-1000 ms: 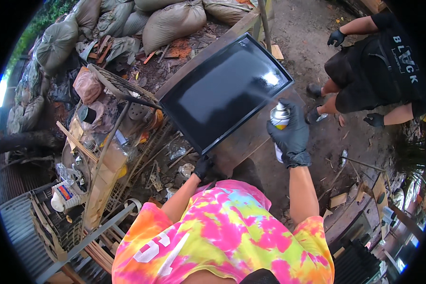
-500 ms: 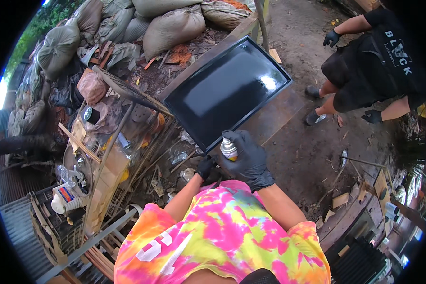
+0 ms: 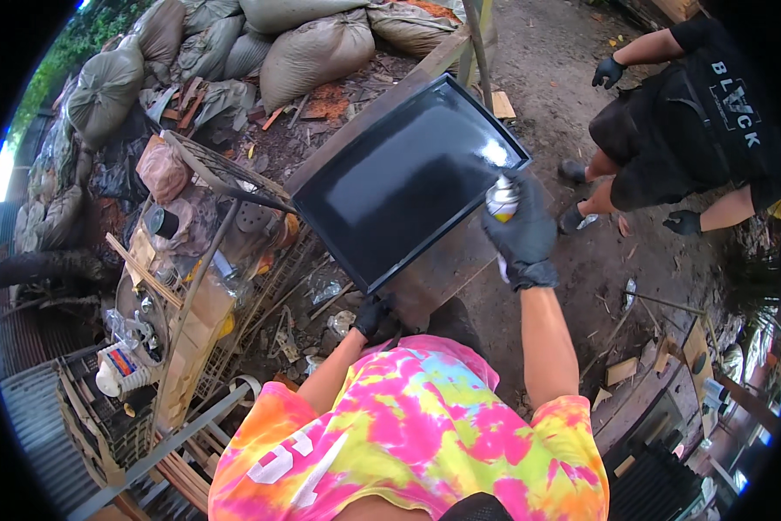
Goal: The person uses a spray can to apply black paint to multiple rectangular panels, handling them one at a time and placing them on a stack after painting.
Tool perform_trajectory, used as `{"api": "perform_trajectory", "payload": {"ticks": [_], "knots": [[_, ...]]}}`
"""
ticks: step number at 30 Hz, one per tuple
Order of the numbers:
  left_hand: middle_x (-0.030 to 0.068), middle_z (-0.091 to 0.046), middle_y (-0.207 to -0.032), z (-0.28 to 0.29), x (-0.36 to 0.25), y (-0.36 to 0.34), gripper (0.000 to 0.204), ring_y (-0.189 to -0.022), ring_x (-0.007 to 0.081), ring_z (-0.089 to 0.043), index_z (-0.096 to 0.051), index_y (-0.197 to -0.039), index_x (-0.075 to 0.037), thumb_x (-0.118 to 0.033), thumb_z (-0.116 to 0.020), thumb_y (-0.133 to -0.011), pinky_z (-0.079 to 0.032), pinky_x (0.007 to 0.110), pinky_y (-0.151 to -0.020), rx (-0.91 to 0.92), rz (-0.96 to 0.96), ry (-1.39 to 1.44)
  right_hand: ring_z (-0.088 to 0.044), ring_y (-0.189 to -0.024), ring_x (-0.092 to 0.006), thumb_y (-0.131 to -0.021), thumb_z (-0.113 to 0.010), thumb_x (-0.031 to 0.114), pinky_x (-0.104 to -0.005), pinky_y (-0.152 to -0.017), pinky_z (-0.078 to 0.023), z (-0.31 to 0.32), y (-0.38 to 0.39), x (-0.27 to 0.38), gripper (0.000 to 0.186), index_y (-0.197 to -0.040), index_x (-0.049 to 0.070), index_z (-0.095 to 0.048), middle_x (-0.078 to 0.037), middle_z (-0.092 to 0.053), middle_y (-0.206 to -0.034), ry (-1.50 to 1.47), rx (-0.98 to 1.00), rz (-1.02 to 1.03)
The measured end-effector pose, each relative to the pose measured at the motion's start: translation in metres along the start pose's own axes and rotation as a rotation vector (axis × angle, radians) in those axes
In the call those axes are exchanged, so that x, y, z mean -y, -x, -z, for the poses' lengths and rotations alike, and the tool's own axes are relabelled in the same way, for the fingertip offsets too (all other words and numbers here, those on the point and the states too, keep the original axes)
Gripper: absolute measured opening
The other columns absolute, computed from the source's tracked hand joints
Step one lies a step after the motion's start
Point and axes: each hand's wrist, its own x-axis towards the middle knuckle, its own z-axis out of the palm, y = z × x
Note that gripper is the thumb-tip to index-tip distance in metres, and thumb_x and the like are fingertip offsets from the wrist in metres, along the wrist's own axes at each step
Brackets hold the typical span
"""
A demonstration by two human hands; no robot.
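Note:
A large rectangular black tray with a raised rim lies tilted in front of me, its surface glossy and wet-looking. In a black glove, my right hand is closed round a spray can with a white top and a yellow band. The can is over the tray's right edge, and a faint haze shows by its nozzle. My left hand, also black-gloved, is curled just below the tray's lower corner. What it grips, if anything, is hidden in the dark.
A person in black with black gloves stands at the right. Stuffed sacks are piled at the back left. On the left stands a cluttered table with a metal frame. Wood scraps lie at the lower right.
My right hand has moved the spray can from the tray's lower corner up and right along its near edge. The tray has shifted slightly left and down. My left hand stays near the lower corner.

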Motion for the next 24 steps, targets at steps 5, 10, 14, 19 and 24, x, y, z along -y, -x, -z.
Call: {"api": "perform_trajectory", "payload": {"ticks": [5,10,14,19,24], "knots": [[0.0029,-0.071,-0.123,0.0,-0.003,0.005,0.035,-0.103,0.0128,-0.064,-0.066,-0.133,-0.004,-0.019,-0.067,-0.102,-0.052,0.03,-0.086,-0.147,0.156,-0.12,-0.071,-0.105,-0.031,-0.078,-0.084,0.02,-0.0397,-0.091,-0.056,0.014,-0.04,-0.025,0.056,-0.128,0.014,-0.061,-0.011,-0.068,-0.119,0.036,-0.125,-0.028],[0.0039,-0.071,-0.125,-0.001,-0.004,0.006,0.036,-0.106,0.0138,-0.065,-0.066,-0.135,-0.004,-0.019,-0.066,-0.102,-0.052,0.031,-0.091,-0.075,0.1,-0.033,-0.071,-0.1,-0.034,-0.077,-0.084,0.022,-0.0442,-0.088,-0.057,0.008,-0.035,-0.021,0.054,-0.127,0.018,-0.063,-0.011,-0.068,-0.115,0.025,-0.099,0.008],[0.0038,-0.071,-0.122,-0.002,-0.001,0.007,0.036,-0.106,0.0142,-0.066,-0.066,-0.135,-0.004,-0.02,-0.067,-0.102,-0.053,0.031,-0.093,-0.066,0.081,0.054,-0.072,-0.096,-0.0332,-0.078,-0.082,0.019,-0.0449,-0.082,-0.058,-0.009,-0.004,0.006,0.053,-0.127,0.019,-0.062,-0.01,-0.068,-0.112,0.004,-0.006,0.154],[0.0042,-0.071,-0.124,0.0,0.012,-0.003,0.035,-0.107,0.015,-0.066,-0.066,-0.134,-0.004,-0.016,-0.067,-0.102,-0.053,0.031,-0.094,-0.006,0.006,0.034,-0.072,-0.096,-0.0321,-0.078,-0.081,0.017,-0.0441,-0.077,-0.058,-0.03,0.045,0.051,0.055,-0.13,0.02,-0.06,-0.008,-0.067,-0.114,-0.118,0.103,0.149],[0.0045,-0.071,-0.127,-0.003,0.023,-0.011,0.035,-0.11,0.0156,-0.065,-0.066,-0.135,-0.004,-0.015,-0.068,-0.102,-0.053,0.033,-0.096,0.029,-0.012,0.05,-0.07,-0.096,-0.033,-0.074,-0.08,0.017,-0.0436,-0.075,-0.057,-0.035,0.081,0.097,0.062,-0.132,0.022,-0.06,-0.007,-0.063,-0.112,-0.153,0.25,0.234]]}}
